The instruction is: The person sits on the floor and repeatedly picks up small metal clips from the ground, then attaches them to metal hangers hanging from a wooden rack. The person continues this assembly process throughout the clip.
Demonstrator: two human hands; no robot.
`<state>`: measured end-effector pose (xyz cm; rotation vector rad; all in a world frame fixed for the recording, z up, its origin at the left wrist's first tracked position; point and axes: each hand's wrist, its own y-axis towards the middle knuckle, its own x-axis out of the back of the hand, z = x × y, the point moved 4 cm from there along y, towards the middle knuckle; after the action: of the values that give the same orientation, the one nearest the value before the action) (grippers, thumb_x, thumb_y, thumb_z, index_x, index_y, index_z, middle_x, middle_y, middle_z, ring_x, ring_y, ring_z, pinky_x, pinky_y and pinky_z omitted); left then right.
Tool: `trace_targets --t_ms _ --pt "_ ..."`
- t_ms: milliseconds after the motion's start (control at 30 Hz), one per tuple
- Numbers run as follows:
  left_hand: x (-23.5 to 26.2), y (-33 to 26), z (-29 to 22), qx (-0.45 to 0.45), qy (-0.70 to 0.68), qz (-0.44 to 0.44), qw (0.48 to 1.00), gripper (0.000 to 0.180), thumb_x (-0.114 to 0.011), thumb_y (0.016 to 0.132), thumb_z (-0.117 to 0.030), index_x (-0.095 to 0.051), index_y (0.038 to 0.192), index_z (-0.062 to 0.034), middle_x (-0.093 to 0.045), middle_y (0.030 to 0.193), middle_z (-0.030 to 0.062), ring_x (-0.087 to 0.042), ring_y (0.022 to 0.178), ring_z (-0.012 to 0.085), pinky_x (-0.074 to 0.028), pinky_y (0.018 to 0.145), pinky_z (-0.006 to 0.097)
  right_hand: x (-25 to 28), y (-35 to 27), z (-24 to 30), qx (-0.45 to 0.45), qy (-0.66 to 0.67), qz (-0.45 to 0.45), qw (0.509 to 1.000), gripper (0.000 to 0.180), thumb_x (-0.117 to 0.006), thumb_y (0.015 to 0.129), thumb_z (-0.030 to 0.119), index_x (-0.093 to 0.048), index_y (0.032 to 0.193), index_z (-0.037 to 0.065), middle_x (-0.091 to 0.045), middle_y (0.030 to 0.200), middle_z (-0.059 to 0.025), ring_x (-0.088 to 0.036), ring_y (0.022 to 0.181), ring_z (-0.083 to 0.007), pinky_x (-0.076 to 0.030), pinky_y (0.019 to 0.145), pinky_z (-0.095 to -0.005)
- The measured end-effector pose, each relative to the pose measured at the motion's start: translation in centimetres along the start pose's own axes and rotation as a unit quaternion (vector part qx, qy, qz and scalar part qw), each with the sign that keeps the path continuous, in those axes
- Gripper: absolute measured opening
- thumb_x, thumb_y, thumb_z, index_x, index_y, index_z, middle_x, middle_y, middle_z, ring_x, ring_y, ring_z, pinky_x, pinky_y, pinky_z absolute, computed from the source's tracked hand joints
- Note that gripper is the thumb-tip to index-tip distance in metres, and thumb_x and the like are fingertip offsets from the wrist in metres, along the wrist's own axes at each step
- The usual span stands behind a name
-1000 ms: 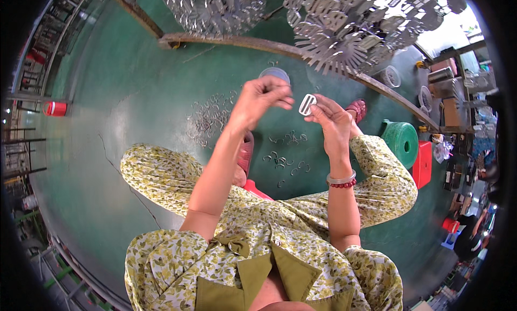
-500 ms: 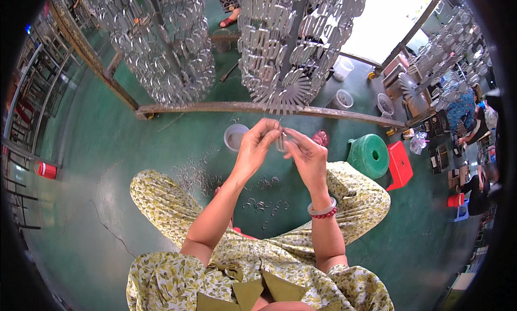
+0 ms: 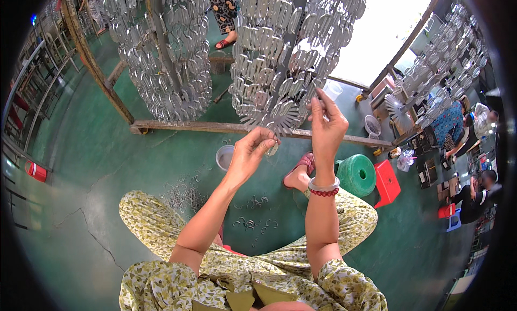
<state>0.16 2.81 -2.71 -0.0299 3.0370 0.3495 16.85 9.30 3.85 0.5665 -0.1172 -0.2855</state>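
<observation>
My left hand (image 3: 252, 153) pinches a small silvery metal loop (image 3: 273, 148) between thumb and fingertips, just below the fanned metal disc at the foot of the middle rack. Raised to the right, my right hand (image 3: 327, 125) has its thumb and fingertips drawn together at the lower right edge of that rack's hanging metal loops (image 3: 264, 52). Whatever lies between those fingertips is too small to make out. Under my hands, curved metal pieces (image 3: 250, 223) lie scattered on the green floor, with a denser pile (image 3: 183, 195) by my left knee.
A wooden beam (image 3: 215, 127) runs across below the racks. Another loaded rack (image 3: 161, 57) hangs at left, one more at far right. A clear plastic tub (image 3: 224, 157) stands on the floor. Right of my foot are a green round stool (image 3: 355, 175) and a red stool (image 3: 386, 182). People sit farther right.
My hands were together on a metal loop. The right hand has moved up and right to the hanging loops, while the left keeps a loop and has lowered slightly.
</observation>
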Motion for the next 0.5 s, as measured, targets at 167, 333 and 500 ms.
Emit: trace_targets --t_ms 167,333,500 --pt "0.1 1.0 -1.6 -0.021 0.005 -0.007 1.0 0.013 -0.061 0.092 -0.011 -0.059 0.1 -0.0009 -0.066 0.09 0.0025 -0.058 0.086 0.0072 -0.046 0.078 0.024 -0.9 3.7 4.1 0.094 -0.06 -0.024 0.993 0.028 -0.069 0.086 0.015 -0.067 0.107 -0.003 -0.064 0.069 -0.0088 -0.052 0.055 -0.009 -0.045 0.053 -0.0265" --pt "1.3 1.8 -4.4 -0.061 0.05 -0.012 0.997 0.012 -0.062 0.091 -0.01 -0.06 0.099 -0.0012 -0.065 0.089 0.0005 -0.057 0.085 0.0064 -0.045 0.076 0.023 -2.1 6.0 6.7 0.046 -0.174 0.038 0.983 0.036 -0.074 0.082 0.027 -0.07 0.102 -0.003 -0.054 0.059 0.0011 -0.044 0.055 -0.0036 -0.036 0.049 -0.0213" --pt "4.1 1.2 -4.9 -0.059 0.046 -0.013 0.997 0.01 -0.061 0.092 -0.009 -0.06 0.099 -0.0021 -0.064 0.088 -0.002 -0.055 0.083 0.004 -0.043 0.074 0.021 -0.5 3.1 3.2 -0.003 -0.159 0.074 0.984 0.036 -0.073 0.082 0.03 -0.071 0.101 -0.001 -0.054 0.058 0.0021 -0.044 0.054 -0.0037 -0.036 0.048 -0.0224"
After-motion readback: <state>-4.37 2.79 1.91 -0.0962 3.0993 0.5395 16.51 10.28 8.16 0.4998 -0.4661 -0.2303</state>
